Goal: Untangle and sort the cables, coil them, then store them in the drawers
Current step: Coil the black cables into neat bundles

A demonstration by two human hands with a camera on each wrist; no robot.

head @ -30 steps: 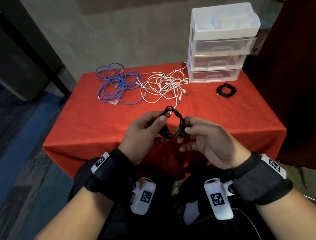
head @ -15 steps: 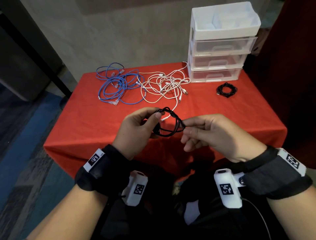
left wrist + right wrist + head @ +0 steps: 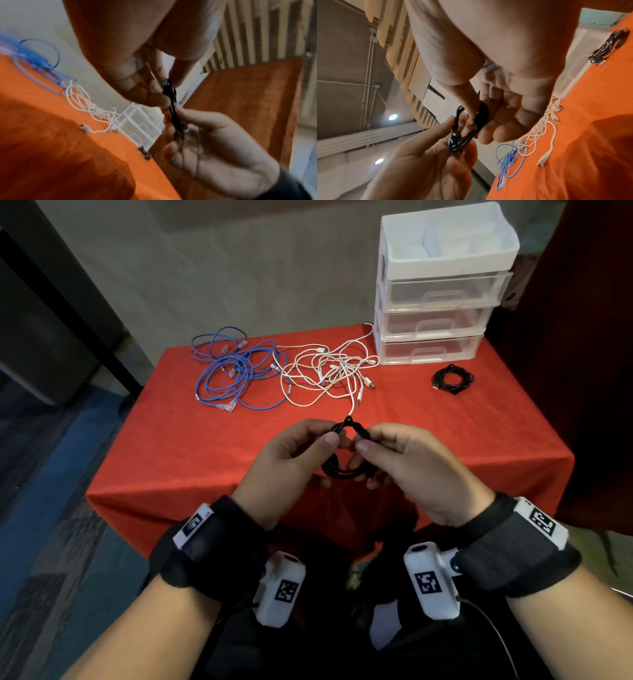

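Meanwhile both hands, left hand (image 3: 291, 463) and right hand (image 3: 411, 470), pinch a small, tightly coiled black cable (image 3: 346, 470) above the table.

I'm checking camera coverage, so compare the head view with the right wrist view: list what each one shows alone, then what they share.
Only the head view shows the whole drawer unit with its open white top tray, both wrist straps with their markers, and the full spread of the red tablecloth.

Only the right wrist view shows the ceiling lights and the wall slats overhead, and the underside of the right hand.

Both show the left hand and the right hand pinching the black cable coil, the second black coil lying on the cloth, the white cables and the blue cables.
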